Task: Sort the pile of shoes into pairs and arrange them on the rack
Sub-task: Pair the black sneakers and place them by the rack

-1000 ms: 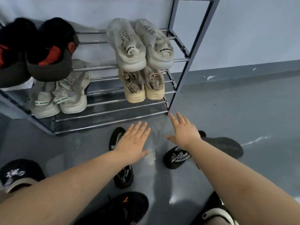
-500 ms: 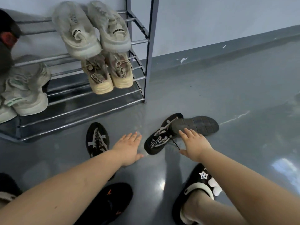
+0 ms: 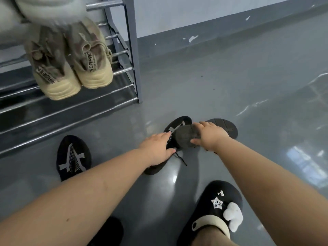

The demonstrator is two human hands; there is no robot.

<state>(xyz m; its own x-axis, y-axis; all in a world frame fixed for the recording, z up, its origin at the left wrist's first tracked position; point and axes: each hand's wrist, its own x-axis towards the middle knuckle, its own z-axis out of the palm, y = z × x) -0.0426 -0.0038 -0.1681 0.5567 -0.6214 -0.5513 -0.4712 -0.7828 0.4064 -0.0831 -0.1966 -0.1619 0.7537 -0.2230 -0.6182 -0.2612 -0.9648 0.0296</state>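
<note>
Two black sneakers lie together on the grey floor. One black knit sneaker [image 3: 178, 123] with grey straps lies on its side, and my left hand [image 3: 157, 150] rests on it with fingers fairly straight. An overturned black sneaker [image 3: 184, 137] lies across it, grey sole up. My right hand [image 3: 210, 136] grips that sole near one end, fingers over the top and thumb below. A third black knit sneaker [image 3: 73, 157] stands alone to the left. The metal shoe rack [image 3: 71, 110] fills the upper left and holds a pair of beige sneakers [image 3: 71, 57].
My foot in a black slipper [image 3: 218, 208] with a star charm stands at the lower right. Another dark shoe [image 3: 109, 229] shows at the bottom edge. A pale shoe [image 3: 44, 8] sits blurred on the rack's upper shelf. A grey wall [image 3: 195, 13] runs behind.
The view has swung right and down. Both hands moved forward onto the two black sneakers; the right hand now grips the overturned one's sole, and the left rests on the other.
</note>
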